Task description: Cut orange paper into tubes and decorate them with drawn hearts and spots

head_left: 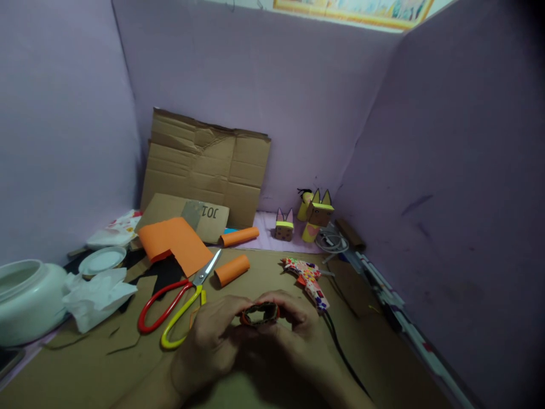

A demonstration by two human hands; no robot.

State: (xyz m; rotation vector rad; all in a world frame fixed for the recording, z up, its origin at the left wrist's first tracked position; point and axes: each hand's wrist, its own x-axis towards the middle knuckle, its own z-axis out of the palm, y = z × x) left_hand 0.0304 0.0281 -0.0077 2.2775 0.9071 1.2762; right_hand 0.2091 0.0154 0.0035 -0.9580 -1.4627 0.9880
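Between both hands I hold a short cardboard tube with an orange outside, its open end facing me and squeezed to an oval. My left hand grips its left side, and my right hand closes round the right side. Scissors with one red and one yellow handle lie open just left of my left hand. Beyond my hands rests an orange paper roll, with a second orange roll farther back. A flower-patterned glue gun lies beyond my right hand, its black cord trailing toward me.
Orange paper and folded cardboard are at the back left. A white pot and crumpled tissue stand left. Cardboard animal figures and a coiled cable sit at the back right. Purple walls enclose the table.
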